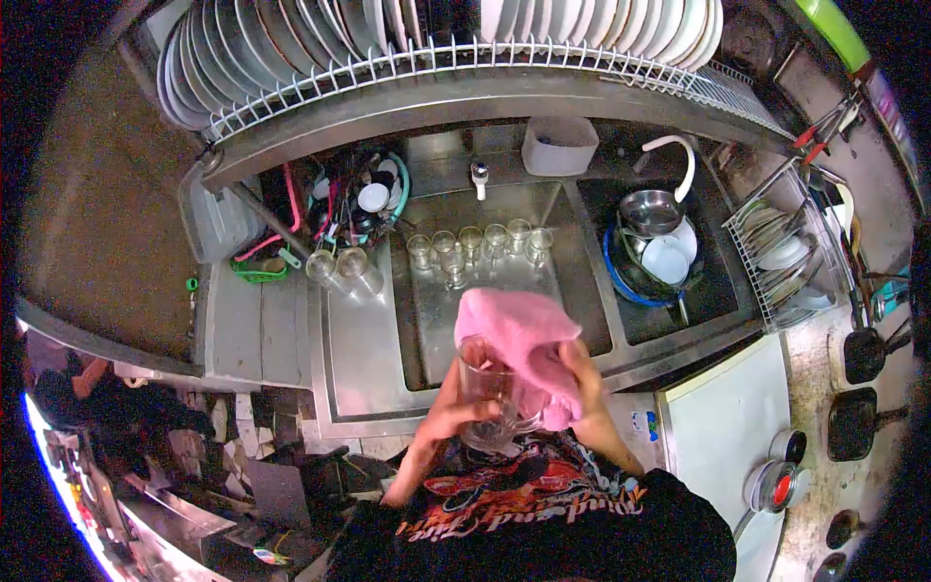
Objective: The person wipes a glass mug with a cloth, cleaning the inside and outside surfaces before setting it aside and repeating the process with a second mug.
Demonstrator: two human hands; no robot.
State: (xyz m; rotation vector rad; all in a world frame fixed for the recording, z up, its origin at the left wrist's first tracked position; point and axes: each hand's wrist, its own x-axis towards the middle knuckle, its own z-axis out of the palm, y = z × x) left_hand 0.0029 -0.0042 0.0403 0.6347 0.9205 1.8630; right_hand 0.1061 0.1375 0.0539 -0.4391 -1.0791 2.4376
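Observation:
My left hand [460, 412] is wrapped around a clear drinking glass [482, 376], which I hold tilted in front of my chest. A pink cloth [514, 325] drapes against the glass on its far and right side. The cloth is gripped by my right hand [584, 378], with part of those fingers hidden behind its folds. Below both hands, the steel sink basin [572, 291] has several upturned-looking clear glasses [471, 242] grouped near its back. Two more glasses [353, 264] stand on the ledge left of the basin.
A plate rack [465, 56] full of plates spans the back. The right basin holds a metal bowl [648, 210] and dishes; left of the sink is a basket of utensils [364, 199]. A wire rack [766, 262] and a white board [722, 412] are at the right.

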